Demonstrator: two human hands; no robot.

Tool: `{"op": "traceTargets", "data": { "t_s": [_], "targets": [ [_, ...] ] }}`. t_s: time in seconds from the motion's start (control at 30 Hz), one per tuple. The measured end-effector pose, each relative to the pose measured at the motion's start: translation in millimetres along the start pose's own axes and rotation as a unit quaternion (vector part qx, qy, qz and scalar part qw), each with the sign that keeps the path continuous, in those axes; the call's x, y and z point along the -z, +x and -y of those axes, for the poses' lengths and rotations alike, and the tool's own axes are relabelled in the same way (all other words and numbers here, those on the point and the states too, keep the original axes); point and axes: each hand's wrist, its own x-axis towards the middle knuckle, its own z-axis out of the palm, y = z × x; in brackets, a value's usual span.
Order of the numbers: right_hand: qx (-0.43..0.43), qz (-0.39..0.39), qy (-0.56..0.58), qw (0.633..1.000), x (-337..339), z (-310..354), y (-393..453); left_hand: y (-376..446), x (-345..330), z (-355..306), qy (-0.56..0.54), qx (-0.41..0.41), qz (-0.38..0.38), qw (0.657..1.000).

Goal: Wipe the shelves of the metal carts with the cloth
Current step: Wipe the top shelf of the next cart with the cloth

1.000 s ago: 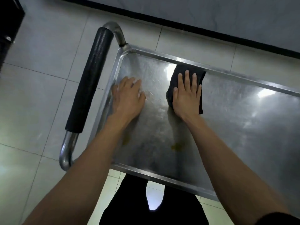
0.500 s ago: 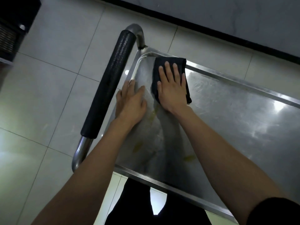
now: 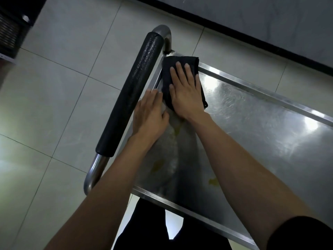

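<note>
Head view: right hand (image 3: 187, 91) is pressing the cloth (image 3: 170, 69) flat-fingered into the shelf (image 3: 252, 134) corner; left hand (image 3: 149, 112) is resting flat beside it.

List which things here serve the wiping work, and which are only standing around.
Job: folded black cloth; steel cart shelf; right hand pressing cloth; left hand resting on shelf.
Around: black foam-covered cart handle; dark slatted crate.

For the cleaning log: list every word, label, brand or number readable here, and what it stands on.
None can be read. The cart shelf, the black handle grip and the dark cloth under the right hand show no print. The dark unit at top left shows no legible label.
</note>
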Motion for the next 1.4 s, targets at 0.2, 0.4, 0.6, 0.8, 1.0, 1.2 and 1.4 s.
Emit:
{"op": "traceTargets", "data": {
  "t_s": [0.2, 0.4, 0.6, 0.8, 1.0, 1.2, 1.4],
  "targets": [
    [-0.073, -0.025, 0.007, 0.997, 6.2, -37.6, -42.0, -5.5, 1.9, -21.4, 0.064, -0.009, 0.033, 0.997],
    [-0.125, -0.021, 0.019, 0.992, 19.6, -101.4, -99.8, -18.4, -9.2, -73.7, 0.073, -0.051, 0.068, 0.994],
    [-0.181, -0.035, 0.024, 0.983, 37.8, -182.3, -177.9, -37.7, -42.8, -164.3, 0.083, -0.131, 0.087, 0.984],
    [-0.212, -0.037, 0.027, 0.976, 50.2, -234.4, -233.6, -59.7, -64.9, -220.1, 0.121, -0.184, 0.109, 0.969],
    [-0.228, -0.028, 0.018, 0.973, 48.8, -228.6, -232.3, -68.9, -59.2, -192.3, 0.099, -0.166, 0.096, 0.977],
    [-0.218, -0.026, 0.002, 0.975, 30.6, -181.2, -215.5, -63.7, -41.2, -130.8, 0.061, -0.118, 0.058, 0.989],
    [-0.157, -0.018, -0.007, 0.987, -5.4, -79.7, -175.7, -67.3, -16.6, -52.9, 0.056, -0.071, 0.037, 0.995]
  ]
}}
